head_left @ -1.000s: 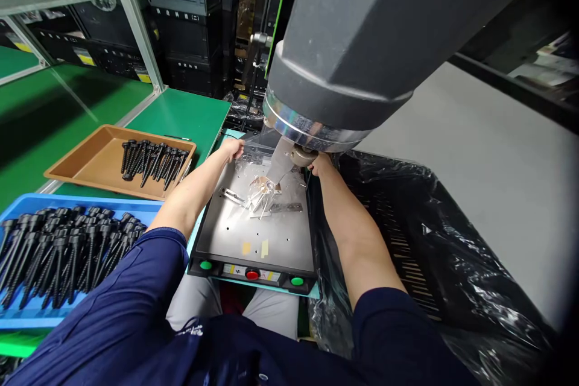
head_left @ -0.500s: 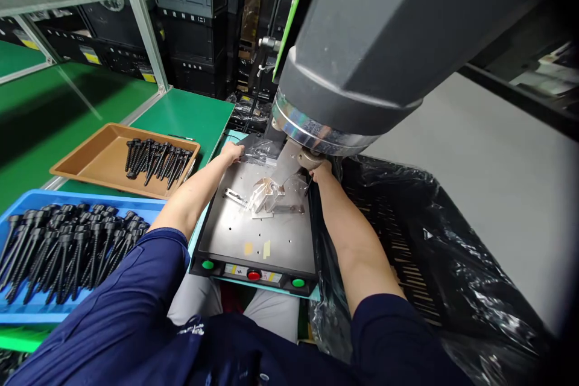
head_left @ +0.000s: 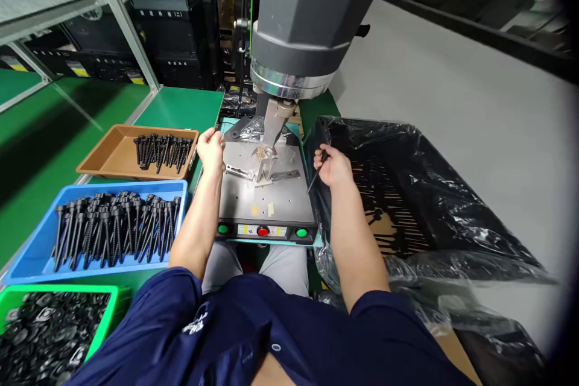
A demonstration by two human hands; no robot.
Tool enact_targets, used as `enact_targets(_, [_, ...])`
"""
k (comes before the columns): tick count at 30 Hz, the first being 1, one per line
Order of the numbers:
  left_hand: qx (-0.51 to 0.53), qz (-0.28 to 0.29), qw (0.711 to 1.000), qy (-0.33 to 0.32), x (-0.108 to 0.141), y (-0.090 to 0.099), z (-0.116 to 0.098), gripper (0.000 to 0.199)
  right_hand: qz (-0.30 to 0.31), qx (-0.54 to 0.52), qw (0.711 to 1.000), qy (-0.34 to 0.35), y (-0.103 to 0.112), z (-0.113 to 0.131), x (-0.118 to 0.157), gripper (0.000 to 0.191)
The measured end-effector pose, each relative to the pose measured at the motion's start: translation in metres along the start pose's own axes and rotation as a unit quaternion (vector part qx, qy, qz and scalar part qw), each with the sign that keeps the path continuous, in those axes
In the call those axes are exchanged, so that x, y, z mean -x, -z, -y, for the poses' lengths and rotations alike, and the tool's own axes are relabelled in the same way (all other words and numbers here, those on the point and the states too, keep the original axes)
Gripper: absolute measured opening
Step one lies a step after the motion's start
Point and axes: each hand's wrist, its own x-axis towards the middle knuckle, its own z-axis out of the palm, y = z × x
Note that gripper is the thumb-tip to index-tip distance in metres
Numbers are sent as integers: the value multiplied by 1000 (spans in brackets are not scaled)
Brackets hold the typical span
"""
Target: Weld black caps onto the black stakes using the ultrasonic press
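Hands (head_left: 211, 149) wider apart, black rod (head_left: 315, 176), unreadable lettering (head_left: 160, 14)

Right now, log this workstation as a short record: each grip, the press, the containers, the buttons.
Right grip: closed on a long black part, tilted, by the right edge of the metal plate
Left grip: curled, near the plate's left edge; contents cannot be told
Press tip: over the fixture; contact unclear
Brown tray: black parts grouped toward its right side
Blue tray: many similar black parts
Green bin: small dark pieces
Film-lined bin: dark slender parts
Red button: between two green buttons
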Motion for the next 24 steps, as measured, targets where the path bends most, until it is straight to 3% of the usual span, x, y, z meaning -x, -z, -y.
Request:
enact_targets(3, [36, -16, 996, -78, 56, 34, 19, 26, 41, -86, 993, -63, 4, -19, 65, 23])
enact_targets(5, [10, 9, 995, -102, 90, 48, 32, 23, 111, -109, 983, -99, -1, -35, 103, 31])
enact_targets(8, [-30, 140, 989, -44, 130, 54, 46, 20, 181, -89, 969, -146, -16, -61, 142, 38])
enact_targets(10, [-38, 224, 974, -7, 146, 50, 47, 34, 203, -43, 968, -143, -30, -76, 153, 39])
enact_targets(13, [-45, 280, 959, 7, 154, 39, 42, 66, 224, 7, 969, -102, -51, -91, 152, 36])
enact_targets(16, [-33, 279, 958, 53, 146, 28, 36, 81, 207, 39, 977, -21, -73, -95, 141, 25])
enact_targets(20, [53, 238, 961, 129, 128, 20, 30, 78, 159, 96, 980, 69, -95, -92, 122, 10])
enact_targets(24, [115, 200, 962, 144, 115, 18, 29, 62, 125, 125, 982, 69, -108, -94, 108, 22])
